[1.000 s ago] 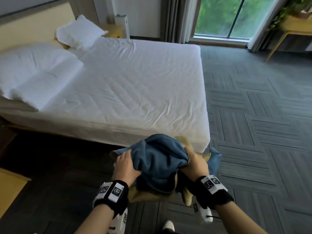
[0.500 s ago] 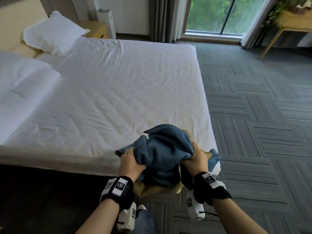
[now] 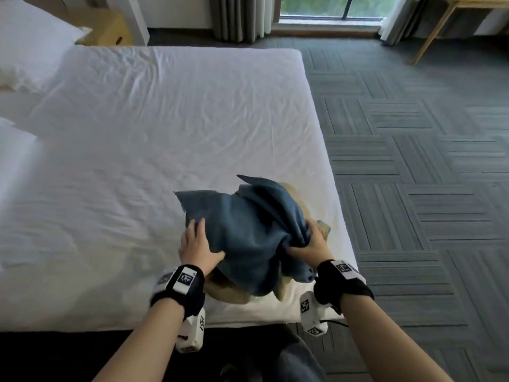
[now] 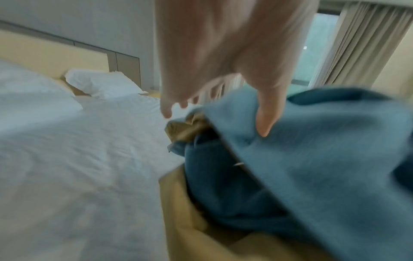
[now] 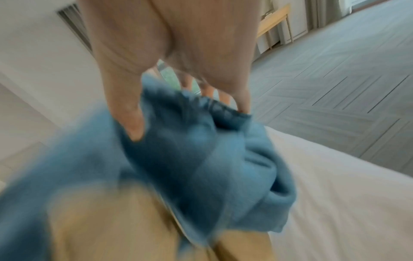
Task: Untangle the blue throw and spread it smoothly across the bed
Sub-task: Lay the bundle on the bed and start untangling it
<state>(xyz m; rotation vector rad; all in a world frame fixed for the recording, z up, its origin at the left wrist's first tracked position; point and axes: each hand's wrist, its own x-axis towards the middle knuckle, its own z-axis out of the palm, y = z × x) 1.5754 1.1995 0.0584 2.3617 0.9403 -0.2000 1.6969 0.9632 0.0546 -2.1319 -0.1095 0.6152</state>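
The blue throw (image 3: 253, 230) with a tan underside (image 3: 234, 292) is a crumpled bundle resting on the white bed (image 3: 165, 133), at its near right corner. My left hand (image 3: 197, 242) grips the bundle's left side, thumb laid over the blue cloth. My right hand (image 3: 305, 244) clutches a bunched fold on the right side. In the blurred left wrist view the left hand (image 4: 212, 84) has its thumb pressed on the throw (image 4: 324, 159). In the equally blurred right wrist view the right hand (image 5: 185, 70) pinches gathered folds of the throw (image 5: 190, 159).
White pillows (image 3: 27, 51) lie at the head of the bed on the left, with a wooden nightstand (image 3: 104, 26) behind. Grey patterned carpet (image 3: 413, 188) runs along the bed's right side. Curtains (image 3: 237, 17) and a wooden table leg (image 3: 432, 31) stand by the window.
Both hands have carried the bundle forward from in front of the bed's near edge onto the mattress corner. The bed now fills more of the head view.
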